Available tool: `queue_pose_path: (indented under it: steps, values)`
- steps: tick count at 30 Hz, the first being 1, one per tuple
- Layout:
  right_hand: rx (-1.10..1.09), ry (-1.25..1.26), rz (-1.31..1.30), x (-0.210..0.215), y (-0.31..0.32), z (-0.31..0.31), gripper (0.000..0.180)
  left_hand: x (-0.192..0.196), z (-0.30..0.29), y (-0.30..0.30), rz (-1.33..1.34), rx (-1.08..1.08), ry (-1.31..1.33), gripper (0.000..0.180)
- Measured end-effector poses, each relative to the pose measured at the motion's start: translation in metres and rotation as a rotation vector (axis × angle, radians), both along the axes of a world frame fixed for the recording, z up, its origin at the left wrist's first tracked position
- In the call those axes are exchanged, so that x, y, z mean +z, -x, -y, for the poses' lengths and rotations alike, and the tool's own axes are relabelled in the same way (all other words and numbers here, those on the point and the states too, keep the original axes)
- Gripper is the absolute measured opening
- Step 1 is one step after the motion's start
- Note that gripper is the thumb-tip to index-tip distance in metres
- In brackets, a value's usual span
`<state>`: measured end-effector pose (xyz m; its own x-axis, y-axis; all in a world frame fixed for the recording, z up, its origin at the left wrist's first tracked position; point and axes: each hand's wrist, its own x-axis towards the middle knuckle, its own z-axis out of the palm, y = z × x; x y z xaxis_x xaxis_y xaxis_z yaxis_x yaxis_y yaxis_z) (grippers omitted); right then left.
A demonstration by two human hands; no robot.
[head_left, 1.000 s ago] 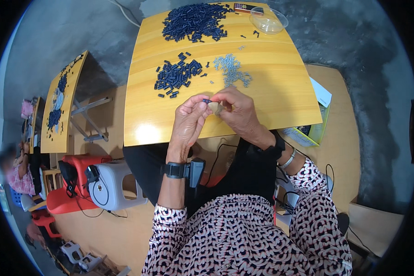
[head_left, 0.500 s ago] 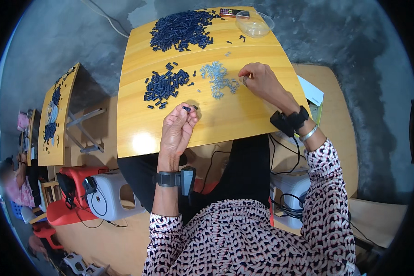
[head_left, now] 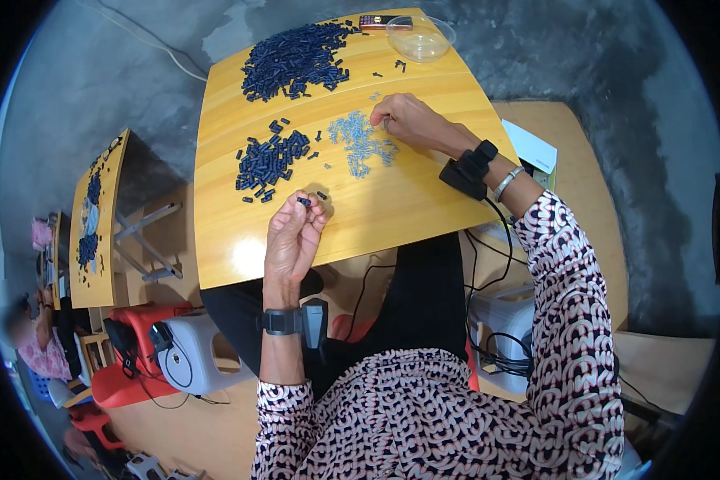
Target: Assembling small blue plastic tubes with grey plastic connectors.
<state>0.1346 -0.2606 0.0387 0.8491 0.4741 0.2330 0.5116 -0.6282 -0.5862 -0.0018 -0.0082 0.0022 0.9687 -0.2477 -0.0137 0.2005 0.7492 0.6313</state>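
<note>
Between the fingertips of my left hand (head_left: 290, 240) is a small black plastic piece (head_left: 303, 202), held just above the near part of the table. Another little black piece (head_left: 322, 195) lies beside those fingers. My right hand (head_left: 412, 122) reaches over the right edge of a spread of small silvery screws (head_left: 358, 142). Its fingers are bent together, and what they pinch, if anything, is hidden. Left of the screws is a loose pile of short black plastic pieces (head_left: 270, 160).
A larger heap of black pieces (head_left: 290, 66) covers the far part of the yellow wooden table (head_left: 376, 216). Behind, a clear plastic bowl (head_left: 421, 44) stands by a dark red box (head_left: 376, 22). Cables hang below my right arm. Another person (head_left: 44, 336) sits far left.
My right hand has moved left, from beside the screws to over their edge. My left hand keeps its black piece. The whole view has shifted slightly.
</note>
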Motion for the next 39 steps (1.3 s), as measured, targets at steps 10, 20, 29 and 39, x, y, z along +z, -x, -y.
queue_pose_path:
  steps: [10,20,29,39]
  values:
    - [-0.03,-0.053,0.054,-0.014,-0.006,0.004,0.018,0.001,0.001,0.0,0.018,0.003,-0.018,0.016]
    - [-0.039,-0.048,0.005,-0.007,0.002,-0.001,0.016,0.0,0.0,0.0,0.023,-0.006,-0.009,0.017]
    - [-0.112,0.0,-0.053,-0.011,-0.001,-0.005,0.014,0.001,0.0,0.001,0.025,-0.005,0.003,0.016]
    - [-0.074,-0.154,-0.256,-0.013,-0.008,0.009,0.015,0.0,-0.001,0.001,-0.006,-0.008,0.022,0.014]
